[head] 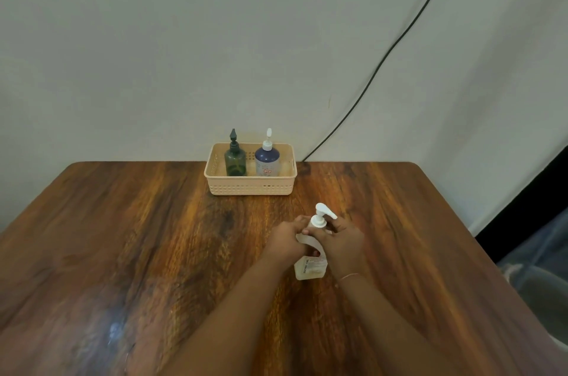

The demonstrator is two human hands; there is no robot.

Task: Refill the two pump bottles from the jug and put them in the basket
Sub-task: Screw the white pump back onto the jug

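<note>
Forearms stretch across the wooden table (123, 237), the left hand (287, 238) gripping the shoulder of a clear pump container (310, 268) to steady it while the right hand (339, 240) curls round its white pump collar (318, 223), apparently to twist it. A shallow yellowish pool sits at its base. Beyond the hands, a basket (250, 186) holds a green bottle (235, 162) and a blue bottle (267, 160), fill levels unclear.

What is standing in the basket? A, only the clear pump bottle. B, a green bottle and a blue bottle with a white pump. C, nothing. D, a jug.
B: the green bottle and the blue bottle stand side by side in the basket; the left hand and right hand hold the clear pump bottle on the table.
</note>
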